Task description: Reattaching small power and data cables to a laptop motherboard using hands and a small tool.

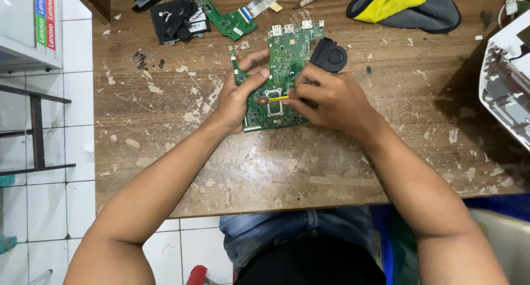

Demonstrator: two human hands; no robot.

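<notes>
**Brush work on a bare laptop board**

A green circuit board (281, 69) lies flat near the middle of a worn wooden table (276, 174), its port row toward the far edge. The left hand (238, 94) grips its left edge, thumb over the top face, fingers curled around the rim, clamped on the board. The right hand (326, 100) is closed around a thin yellow-handled tool (274, 99), pinched like a pen, with the tip resting at the square chip area in the board's centre. A black round fan (329, 55) sits touching the board's right upper corner, partly behind the right hand.

Farther off, a smaller green board (223, 17) with a flat ribbon cable (262, 1) and black plastic parts (175, 20) lie at the far left; a yellow and grey cloth (406, 6) lies at the far right, and a white casing (505, 80) pokes in at the right edge.

As a judgement: a hard press with the tip could scrape tiny parts around the chip, and the board could skid if the left grip loosens. Flaked paint from the table might stick to exposed contacts.
</notes>
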